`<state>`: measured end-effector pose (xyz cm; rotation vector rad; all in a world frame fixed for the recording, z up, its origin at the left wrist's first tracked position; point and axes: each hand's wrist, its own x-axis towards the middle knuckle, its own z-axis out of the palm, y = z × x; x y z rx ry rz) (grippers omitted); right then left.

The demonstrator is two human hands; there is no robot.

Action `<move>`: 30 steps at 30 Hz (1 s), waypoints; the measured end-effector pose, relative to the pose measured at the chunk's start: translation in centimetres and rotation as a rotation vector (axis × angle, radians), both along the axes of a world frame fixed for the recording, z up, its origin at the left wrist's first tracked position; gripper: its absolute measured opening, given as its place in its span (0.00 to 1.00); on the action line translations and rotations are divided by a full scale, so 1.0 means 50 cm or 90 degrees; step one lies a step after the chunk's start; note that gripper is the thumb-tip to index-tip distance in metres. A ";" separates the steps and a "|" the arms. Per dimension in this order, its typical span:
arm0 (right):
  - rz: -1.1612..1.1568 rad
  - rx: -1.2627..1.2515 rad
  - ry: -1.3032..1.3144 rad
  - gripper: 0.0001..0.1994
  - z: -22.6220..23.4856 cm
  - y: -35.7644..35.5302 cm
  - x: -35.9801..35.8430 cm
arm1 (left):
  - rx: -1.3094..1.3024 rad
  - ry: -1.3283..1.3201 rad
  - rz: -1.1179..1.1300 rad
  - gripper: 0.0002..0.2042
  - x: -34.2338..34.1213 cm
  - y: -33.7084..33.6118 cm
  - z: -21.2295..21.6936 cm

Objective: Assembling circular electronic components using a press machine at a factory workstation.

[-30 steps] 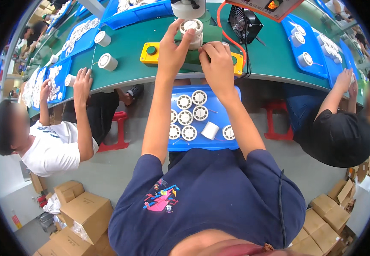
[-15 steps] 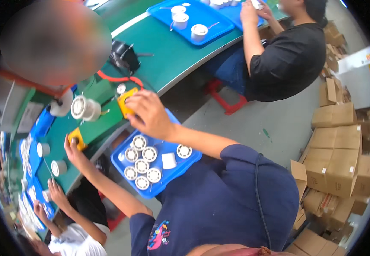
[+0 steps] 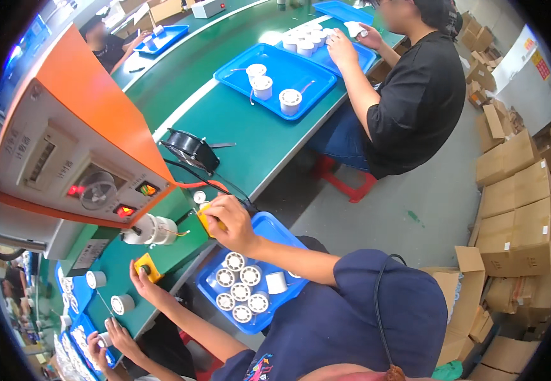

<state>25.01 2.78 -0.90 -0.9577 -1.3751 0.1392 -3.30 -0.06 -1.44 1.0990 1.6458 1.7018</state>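
My left hand (image 3: 149, 288) is open, its fingers stretched against the edge of a yellow control box (image 3: 148, 267) with a dark round button. My right hand (image 3: 230, 222) arches over a second yellow box (image 3: 210, 220); its fingers are apart and cover most of the top. Between the boxes and farther back, a white round fan-like unit (image 3: 165, 230) with a thin wire sits on the green base of an orange machine (image 3: 97, 108). Near my waist, a blue tray (image 3: 207, 293) holds several white round units with slotted faces (image 3: 240, 291) and a white cylinder (image 3: 276, 283) on its side.
A black fan (image 3: 191, 151) with cables stands on the green bench (image 3: 228, 136). Another blue tray (image 3: 275, 76) carries three white units. One person in black (image 3: 418, 101) works at right; another's hands (image 3: 115, 340) are at lower left. Cardboard boxes (image 3: 520, 222) stack at right.
My view has tilted upward, bringing the orange machine's panel into sight. Both hands stay at the yellow boxes. The person at right still handles a white part.
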 end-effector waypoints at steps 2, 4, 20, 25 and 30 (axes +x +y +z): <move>-0.019 -0.036 0.103 0.06 0.009 -0.004 -0.006 | 0.002 -0.014 0.039 0.21 0.001 0.000 0.004; -0.030 -0.056 0.154 0.06 0.009 0.011 0.003 | 0.001 0.008 0.066 0.22 0.025 0.011 0.015; -0.067 -0.011 0.143 0.05 -0.010 0.023 0.002 | 0.024 -0.056 0.153 0.26 0.065 0.018 0.026; -0.071 -0.018 0.133 0.05 -0.013 0.028 0.002 | 0.039 -0.065 0.145 0.27 0.064 0.018 0.024; -0.081 -0.032 0.111 0.08 -0.018 0.029 0.012 | 0.045 -0.078 0.138 0.28 0.062 0.017 0.019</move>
